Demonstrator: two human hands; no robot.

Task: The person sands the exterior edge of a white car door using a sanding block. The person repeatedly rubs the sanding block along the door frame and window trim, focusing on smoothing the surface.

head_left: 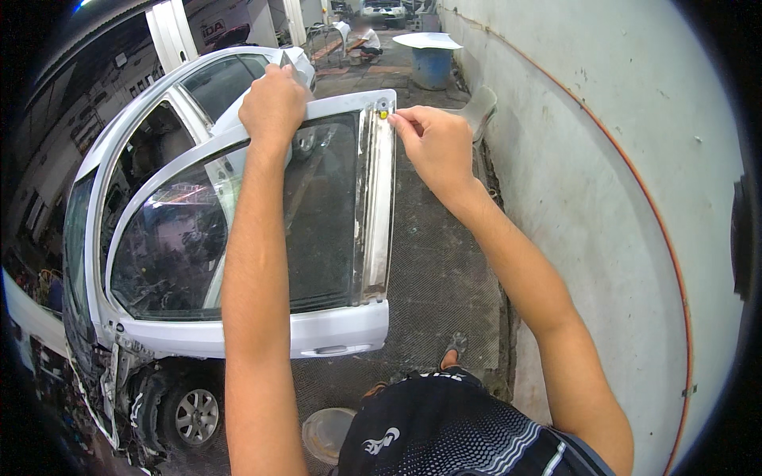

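Observation:
A white car door with a dark window stands swung out from a partly stripped silver car. Above the window frame, my left hand is closed; a thin grey pointed piece juts up beside its fingers, and its kind is unclear. My right hand pinches at the upper right corner of the door frame, thumb and forefinger together. Right by those fingertips sits a small yellow spot on the frame, under a round grey fitting. Whatever the pinch holds is too small to make out.
A pale wall with an orange hose runs along my right. Ahead stand a blue drum with a white panel on top and a curved pale panel. Another person crouches farther back. A round lid lies near my feet.

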